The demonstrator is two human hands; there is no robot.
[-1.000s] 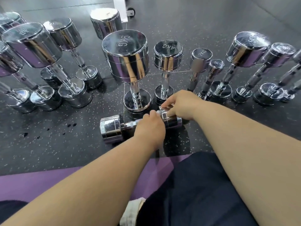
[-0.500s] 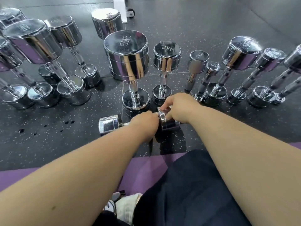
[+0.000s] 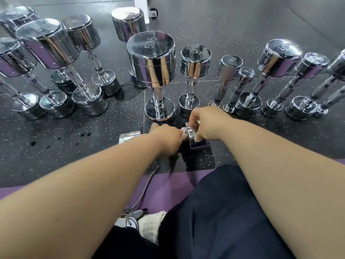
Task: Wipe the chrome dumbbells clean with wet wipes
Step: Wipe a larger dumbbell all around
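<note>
A small chrome dumbbell (image 3: 190, 134) lies on its side on the speckled floor (image 3: 93, 156), mirror-bright, under both sets of fingers. The right hand (image 3: 207, 124) curls its fingers over one head, thumb beneath; the left hand (image 3: 166, 140) wraps the handle, hiding it. A white scrap at the left fingertips is too blurred to name

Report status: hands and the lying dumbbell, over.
Left hand grips the lying dumbbell at its handle. Right hand holds its right head. 9KG dumbbell stands right behind the hands.
</note>
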